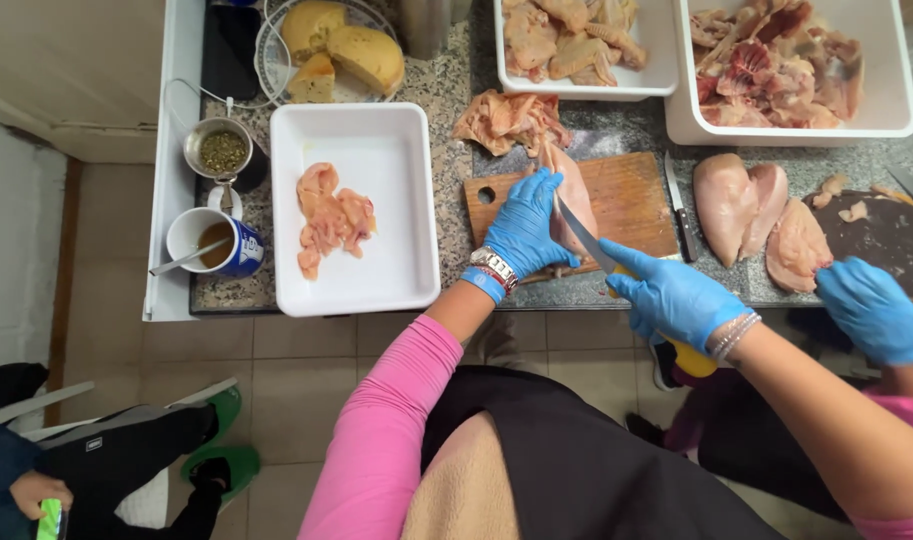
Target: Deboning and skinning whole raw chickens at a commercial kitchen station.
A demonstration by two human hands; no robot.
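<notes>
At the frame's centre, the left hand (524, 222) presses flat on a raw chicken breast (574, 195) on the wooden cutting board (631, 195)—soft, slick meat, best pinned from above—while the right hand (668, 297) grips the knife (588, 233).

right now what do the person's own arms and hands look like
Both hands wear blue disposable gloves. The left hand has a silver watch and a blue band at the wrist, above a pink sleeve. The right hand has thin bracelets at the wrist.
</notes>
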